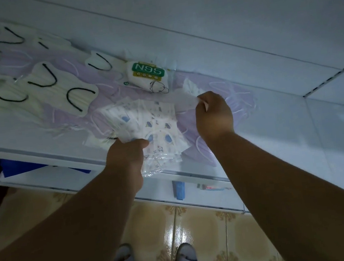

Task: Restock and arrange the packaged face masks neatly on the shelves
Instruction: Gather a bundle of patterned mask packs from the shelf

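A fanned stack of clear-wrapped patterned masks [151,124] with blue prints lies over the front of the white shelf [28,124]. My left hand [127,154] grips the stack at its near edge. My right hand [212,113] pinches one clear packet [186,99] at the stack's right side. Purple masks [238,100] lie under and around them. A white N95 pack [147,74] with a green label sits behind the stack. Cream masks with black ear loops [40,80] cover the shelf's left part.
A lower shelf [195,200] holds a blue pack [179,190] and small items. Blue packaging [22,167] lies below the top shelf at left. A white tiled wall [240,17] backs the shelf. My slippered feet stand on the tan floor tiles [199,233].
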Tool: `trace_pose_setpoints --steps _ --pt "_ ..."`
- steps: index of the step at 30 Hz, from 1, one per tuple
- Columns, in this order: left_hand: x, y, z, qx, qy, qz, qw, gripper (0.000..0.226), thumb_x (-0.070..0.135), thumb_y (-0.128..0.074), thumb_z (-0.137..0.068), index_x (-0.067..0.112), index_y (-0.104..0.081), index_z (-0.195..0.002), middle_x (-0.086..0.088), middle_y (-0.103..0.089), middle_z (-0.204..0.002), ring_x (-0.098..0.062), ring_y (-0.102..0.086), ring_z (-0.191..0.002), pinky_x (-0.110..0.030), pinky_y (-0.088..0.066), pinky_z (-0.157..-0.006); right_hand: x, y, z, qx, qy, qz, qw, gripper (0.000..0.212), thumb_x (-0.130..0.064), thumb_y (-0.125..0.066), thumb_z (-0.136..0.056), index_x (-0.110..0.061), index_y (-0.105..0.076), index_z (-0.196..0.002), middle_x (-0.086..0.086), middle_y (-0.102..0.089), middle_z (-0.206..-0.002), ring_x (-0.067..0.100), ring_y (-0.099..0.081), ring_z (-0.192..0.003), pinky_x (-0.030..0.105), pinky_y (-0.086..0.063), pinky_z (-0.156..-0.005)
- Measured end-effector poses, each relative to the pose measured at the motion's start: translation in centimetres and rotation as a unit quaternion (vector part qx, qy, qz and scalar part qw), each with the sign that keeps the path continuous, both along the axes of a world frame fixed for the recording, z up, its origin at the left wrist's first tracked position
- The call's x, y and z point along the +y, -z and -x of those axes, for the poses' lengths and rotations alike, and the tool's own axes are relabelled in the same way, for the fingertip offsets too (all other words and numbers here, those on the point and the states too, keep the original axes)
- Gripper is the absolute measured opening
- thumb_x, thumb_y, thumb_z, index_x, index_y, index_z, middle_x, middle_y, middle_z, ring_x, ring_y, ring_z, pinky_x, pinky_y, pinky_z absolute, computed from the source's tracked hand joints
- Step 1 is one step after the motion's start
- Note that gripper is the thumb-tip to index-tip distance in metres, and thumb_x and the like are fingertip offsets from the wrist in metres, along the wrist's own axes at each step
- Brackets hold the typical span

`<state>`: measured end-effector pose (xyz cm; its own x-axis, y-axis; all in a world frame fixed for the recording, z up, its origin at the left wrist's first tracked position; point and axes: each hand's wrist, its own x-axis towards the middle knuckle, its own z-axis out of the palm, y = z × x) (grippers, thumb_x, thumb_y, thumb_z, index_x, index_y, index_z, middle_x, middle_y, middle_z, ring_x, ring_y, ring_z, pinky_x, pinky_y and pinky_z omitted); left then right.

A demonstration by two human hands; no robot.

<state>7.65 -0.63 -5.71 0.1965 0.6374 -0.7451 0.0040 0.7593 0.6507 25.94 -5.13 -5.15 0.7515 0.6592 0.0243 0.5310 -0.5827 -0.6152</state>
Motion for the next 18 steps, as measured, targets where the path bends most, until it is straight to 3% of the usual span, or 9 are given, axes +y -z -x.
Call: trace_pose_setpoints --steps 2,3,5,7,10,13,15,16,18 --pt "-0.3 -0.6 0.2 -0.018 -0.008 0.024 1.000 0.029 0.012 -0.067 -0.093 0.011 -0.063 -0.122 0.003 -0.048 -0.053 -0.012 -0.047 -0.044 -0.022 -0.037 -0.049 -1.8 -0.8 3.1 0.087 -0.042 -0.085 0.992 0.019 -0.011 -0.052 -0.093 -0.016 -0.069 -0.101 0.003 -0.068 -0.108 0.016 -0.060 -0.100 0.024 -0.045 -0.089" --pt "-0.4 -0.8 0.2 -0.048 -0.013 0.037 0.998 0.027 0.015 -0.064 -0.096 0.008 -0.064 -0.122 0.001 -0.058 -0.057 -0.014 -0.054 -0.046 -0.021 -0.043 -0.047 -2.8 -0.9 4.9 0.112 -0.093 -0.094 0.985 0.017 -0.013 -0.054 -0.090 -0.016 -0.071 -0.093 0.001 -0.069 -0.105 0.013 -0.060 -0.099 0.019 -0.044 -0.089" --pt "-0.6 -1.4 0.4 -0.112 -0.001 0.065 0.992 0.029 0.028 -0.054 -0.103 0.007 -0.067 -0.118 -0.006 -0.076 -0.081 -0.019 -0.072 -0.064 -0.027 -0.058 -0.057 -4.7 -0.3 7.7 0.093 -0.199 -0.071 0.973 0.020 -0.017 -0.055 -0.085 -0.013 -0.074 -0.083 -0.001 -0.071 -0.103 0.009 -0.058 -0.101 0.009 -0.038 -0.091" --pt "-1.0 -1.4 0.9 -0.127 0.043 0.057 0.989 0.034 0.039 -0.053 -0.102 0.013 -0.069 -0.115 -0.010 -0.078 -0.098 -0.024 -0.076 -0.086 -0.038 -0.061 -0.076 -6.0 0.7 9.1 0.053 -0.222 -0.061 0.972 0.020 -0.016 -0.055 -0.081 -0.014 -0.075 -0.079 -0.004 -0.072 -0.103 0.010 -0.060 -0.104 0.013 -0.041 -0.095" --pt "-1.5 -0.1 2.2 -0.057 0.085 -0.024 0.994 0.025 0.013 -0.066 -0.094 0.012 -0.070 -0.119 -0.009 -0.077 -0.103 -0.030 -0.074 -0.095 -0.048 -0.058 -0.089 -6.8 0.8 10.2 0.057 -0.160 -0.094 0.981 0.018 -0.019 -0.058 -0.080 -0.017 -0.074 -0.088 -0.007 -0.070 -0.108 0.012 -0.059 -0.109 0.026 -0.045 -0.098" --pt "-2.2 0.3 3.9 -0.077 0.113 -0.025 0.990 0.037 0.006 -0.075 -0.081 0.015 -0.071 -0.117 -0.010 -0.076 -0.109 -0.034 -0.072 -0.101 -0.055 -0.054 -0.095 -7.7 0.0 11.0 0.121 0.032 -0.075 0.989 0.047 -0.038 -0.071 -0.085 -0.023 -0.058 -0.128 -0.013 -0.055 -0.124 0.007 -0.053 -0.117 0.028 -0.043 -0.102" --pt "-3.1 0.2 5.3 -0.107 0.139 -0.011 0.984 0.044 0.008 -0.077 -0.079 0.015 -0.069 -0.122 -0.012 -0.074 -0.114 -0.036 -0.071 -0.104 -0.058 -0.051 -0.098 -8.4 -0.8 11.4 0.302 0.136 -0.062 0.942 0.070 -0.043 -0.081 -0.078 -0.024 -0.047 -0.136 -0.009 -0.055 -0.131 0.008 -0.058 -0.111 0.032 -0.050 -0.095" --pt "-3.8 0.0 6.0 -0.112 0.152 -0.012 0.982 0.042 0.006 -0.075 -0.083 0.015 -0.069 -0.123 -0.011 -0.074 -0.115 -0.034 -0.071 -0.105 -0.056 -0.052 -0.097 -8.9 -1.1 11.6 0.414 0.161 -0.083 0.892 0.069 -0.040 -0.085 -0.075 -0.019 -0.050 -0.131 -0.001 -0.060 -0.131 0.012 -0.063 -0.103 0.034 -0.053 -0.087" --pt "-5.5 -0.7 7.4 -0.121 0.182 -0.027 0.976 0.038 0.002 -0.069 -0.089 0.015 -0.068 -0.125 -0.010 -0.074 -0.116 -0.031 -0.071 -0.106 -0.052 -0.055 -0.094 -10.5 -1.7 12.3 0.584 0.177 -0.130 0.782 0.045 -0.025 -0.083 -0.080 -0.005 -0.058 -0.112 0.017 -0.069 -0.120 0.029 -0.072 -0.096 0.044 -0.059 -0.081"
